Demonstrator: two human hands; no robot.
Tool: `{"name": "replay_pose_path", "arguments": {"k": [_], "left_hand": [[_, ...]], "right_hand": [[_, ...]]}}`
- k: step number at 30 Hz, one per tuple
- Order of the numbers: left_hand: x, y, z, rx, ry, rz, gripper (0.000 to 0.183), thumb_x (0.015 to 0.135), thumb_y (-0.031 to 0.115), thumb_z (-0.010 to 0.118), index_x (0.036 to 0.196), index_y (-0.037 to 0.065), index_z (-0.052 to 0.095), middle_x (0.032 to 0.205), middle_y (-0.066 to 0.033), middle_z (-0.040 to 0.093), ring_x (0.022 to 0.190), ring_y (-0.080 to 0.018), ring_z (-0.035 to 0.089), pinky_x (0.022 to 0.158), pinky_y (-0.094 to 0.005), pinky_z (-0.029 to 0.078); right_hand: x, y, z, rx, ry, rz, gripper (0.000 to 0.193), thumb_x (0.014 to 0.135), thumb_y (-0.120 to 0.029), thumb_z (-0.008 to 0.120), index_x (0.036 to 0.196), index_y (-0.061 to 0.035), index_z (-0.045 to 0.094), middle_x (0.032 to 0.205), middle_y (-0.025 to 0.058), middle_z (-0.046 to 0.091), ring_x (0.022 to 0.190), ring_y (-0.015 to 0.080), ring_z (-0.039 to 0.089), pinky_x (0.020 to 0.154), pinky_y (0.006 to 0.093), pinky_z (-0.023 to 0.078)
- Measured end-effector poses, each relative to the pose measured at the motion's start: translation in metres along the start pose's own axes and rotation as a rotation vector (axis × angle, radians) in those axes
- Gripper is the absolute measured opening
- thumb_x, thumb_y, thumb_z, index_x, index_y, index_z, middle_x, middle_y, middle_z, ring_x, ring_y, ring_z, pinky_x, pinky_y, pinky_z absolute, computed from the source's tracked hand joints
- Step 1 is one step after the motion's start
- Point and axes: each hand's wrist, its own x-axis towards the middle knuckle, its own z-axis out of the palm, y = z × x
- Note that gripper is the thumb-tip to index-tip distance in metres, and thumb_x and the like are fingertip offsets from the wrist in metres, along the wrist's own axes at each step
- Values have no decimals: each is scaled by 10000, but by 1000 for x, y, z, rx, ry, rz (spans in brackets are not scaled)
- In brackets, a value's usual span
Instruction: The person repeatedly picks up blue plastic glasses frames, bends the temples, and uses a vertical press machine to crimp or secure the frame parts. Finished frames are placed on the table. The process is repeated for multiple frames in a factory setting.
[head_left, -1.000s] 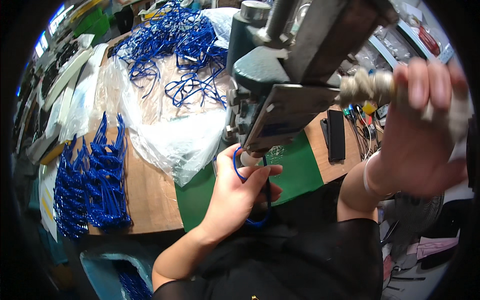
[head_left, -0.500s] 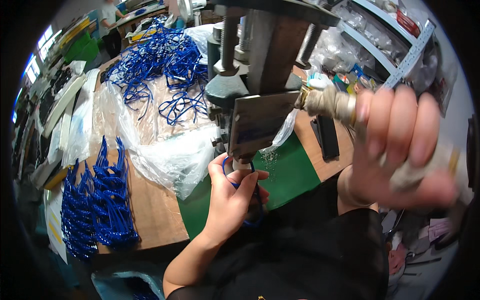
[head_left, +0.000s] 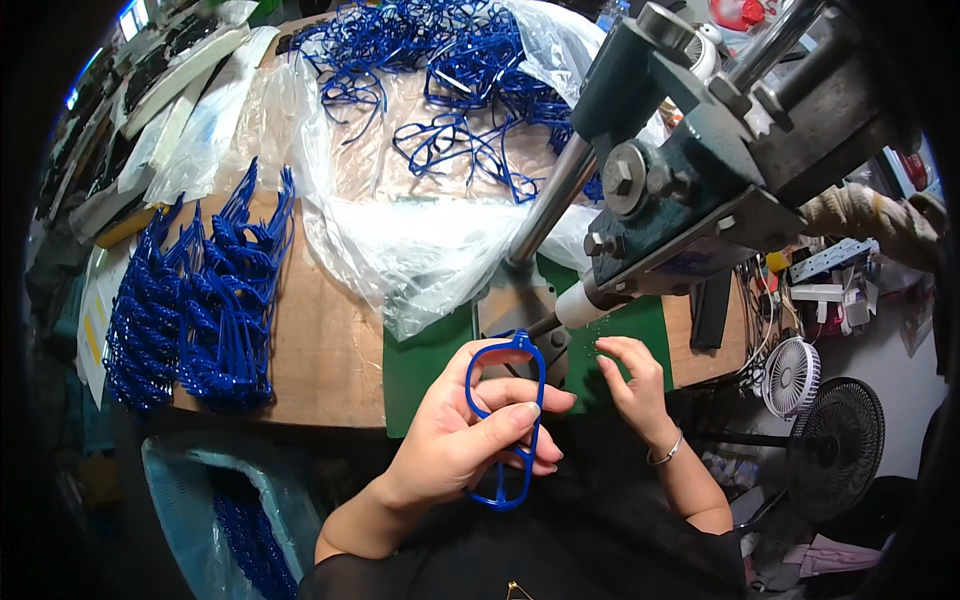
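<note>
Blue eyeglass frame (head_left: 541,380): pinched in curled left hand (head_left: 455,432), near white press ram (head_left: 577,304); right hand (head_left: 636,388) half open, empty. Seemingly sorted: blue stacks (head_left: 232,330) at left; unsorted: blue tangle (head_left: 420,50) beyond. Completion undeterminable.

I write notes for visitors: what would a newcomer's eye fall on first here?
Probably the metal press at upper right. Next, the blue tangle on clear plastic at the back and the blue stacks at left. Near the centre, the left hand holds a blue eyeglass-shaped frame.
</note>
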Motion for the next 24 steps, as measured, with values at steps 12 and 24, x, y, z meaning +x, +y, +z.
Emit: {"name": "replay_pose_path", "arguments": {"k": [12, 24], "left_hand": [[7, 17, -19, 292, -34, 125, 289, 731, 2, 627, 961, 18, 452, 968, -207, 606, 908, -236, 600, 836, -346, 454], [25, -2, -33, 964, 424, 469, 136, 795, 61, 616, 812, 9, 492, 715, -50, 602, 670, -79, 578, 615, -200, 451]], "right_hand": [[-12, 38, 30, -207, 94, -161, 162, 712, -9, 605, 873, -21, 601, 903, 109, 588, 846, 274, 536, 740, 339, 440], [-16, 42, 42, -218, 171, -154, 154, 688, 13, 597, 834, -35, 605, 888, 100, 588, 816, 276, 539, 717, 339, 442]]}}
